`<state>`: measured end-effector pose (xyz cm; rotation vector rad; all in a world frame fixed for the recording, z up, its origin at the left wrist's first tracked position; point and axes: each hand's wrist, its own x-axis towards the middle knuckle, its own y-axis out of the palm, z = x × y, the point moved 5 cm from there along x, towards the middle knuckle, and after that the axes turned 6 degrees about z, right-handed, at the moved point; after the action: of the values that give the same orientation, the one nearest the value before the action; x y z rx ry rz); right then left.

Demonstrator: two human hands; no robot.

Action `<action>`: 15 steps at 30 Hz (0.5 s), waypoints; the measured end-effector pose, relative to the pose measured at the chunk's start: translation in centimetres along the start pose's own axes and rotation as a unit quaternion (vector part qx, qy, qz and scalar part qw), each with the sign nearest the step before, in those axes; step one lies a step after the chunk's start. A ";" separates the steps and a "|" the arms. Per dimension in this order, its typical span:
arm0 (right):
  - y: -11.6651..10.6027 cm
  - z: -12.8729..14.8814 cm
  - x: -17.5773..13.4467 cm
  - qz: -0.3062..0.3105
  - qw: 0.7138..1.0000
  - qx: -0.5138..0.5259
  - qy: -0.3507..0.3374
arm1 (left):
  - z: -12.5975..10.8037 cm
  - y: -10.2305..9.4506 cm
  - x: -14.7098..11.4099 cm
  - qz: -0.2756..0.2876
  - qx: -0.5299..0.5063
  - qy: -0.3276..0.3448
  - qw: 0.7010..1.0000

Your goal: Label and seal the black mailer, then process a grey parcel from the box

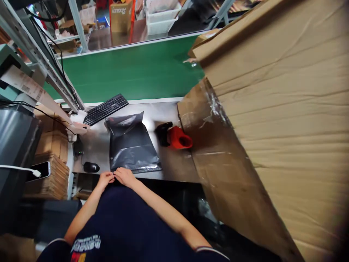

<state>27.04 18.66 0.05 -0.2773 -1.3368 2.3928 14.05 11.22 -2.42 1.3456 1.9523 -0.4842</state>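
Observation:
A dark grey plastic mailing bag lies flat on the metal table, its near edge toward me. At that edge's left corner, my left hand and my right hand meet with fingertips pinched together. Both hands are closed on the bag's corner, though the bit between the fingers is mostly hidden. To the right of the bag sits a red and black barcode scanner, its red end facing right.
A black keyboard and a black mouse are on the left. Behind the table runs a green conveyor belt. A large cardboard box walls the right side. A label strip and phone are at far left.

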 end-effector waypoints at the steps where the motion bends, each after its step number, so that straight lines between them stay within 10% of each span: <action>1: 0.0 0.0 0.4 -0.001 1.000 0.009 0.004 | -0.3 0.2 0.1 0.007 0.004 0.011 1.000; 8: -0.8 -5.4 -1.3 -0.126 0.953 0.177 0.212 | -0.9 0.0 0.3 0.009 0.022 0.008 1.000; 15: -3.1 -11.7 -29.8 -0.370 0.683 0.209 0.595 | 0.3 -2.1 0.3 -0.016 0.073 -0.038 0.996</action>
<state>58.92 16.58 -3.94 -0.7835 -0.1519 1.2047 12.16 10.41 -3.04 1.3664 1.9105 -0.6950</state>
